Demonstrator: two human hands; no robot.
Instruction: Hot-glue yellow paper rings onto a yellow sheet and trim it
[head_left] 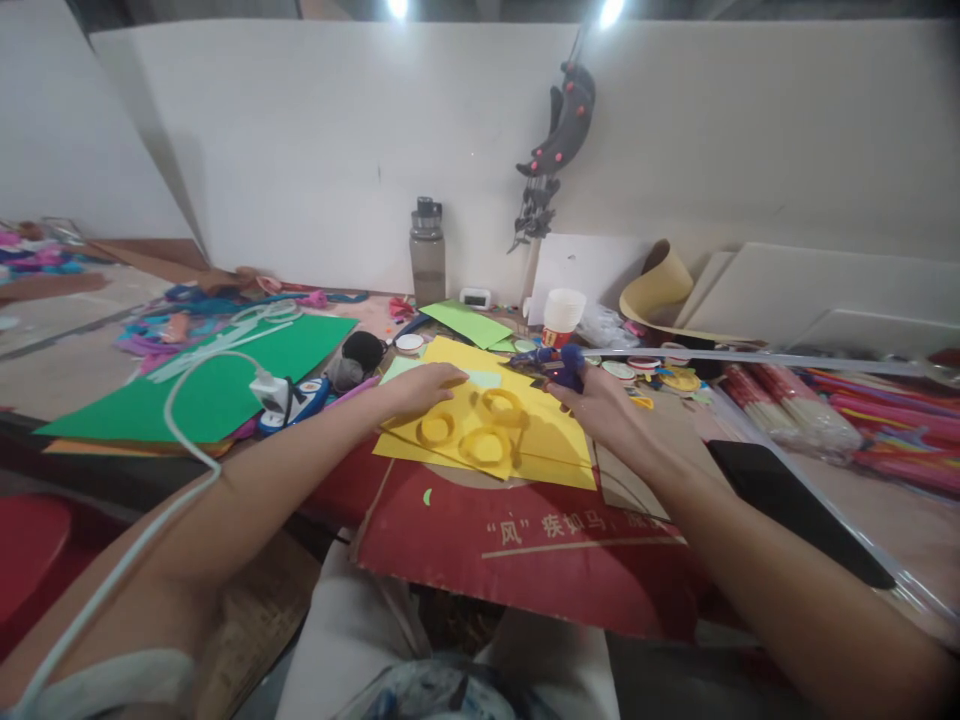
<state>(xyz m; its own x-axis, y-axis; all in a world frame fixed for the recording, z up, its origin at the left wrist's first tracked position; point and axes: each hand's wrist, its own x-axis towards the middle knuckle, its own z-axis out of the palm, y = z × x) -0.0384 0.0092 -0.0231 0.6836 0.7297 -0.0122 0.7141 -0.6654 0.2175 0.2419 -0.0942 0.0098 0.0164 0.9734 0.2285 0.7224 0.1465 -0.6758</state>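
My left hand [426,388] lies with fingers stretched over the left part of the yellow sheets [555,440], pressing on a pale green piece of paper [484,379]. Several yellow rings [487,447] rest on the sheets just in front of it. At the right edge of the sheets, my right hand [592,400] is closed round a dark blue-handled tool [568,368]; its far end points left, and its exact kind is too blurred to tell. Beneath the sheets is a red cardboard piece [525,570] with white lettering, reaching over the table's front edge.
A green sheet [300,345] and a white plug with cable [274,392] are on the left. Behind stand a bottle [428,255] and paper cups [562,315]. To the right lie a black phone [799,510], wrapped bundles [795,405] and a long clear strip [735,355].
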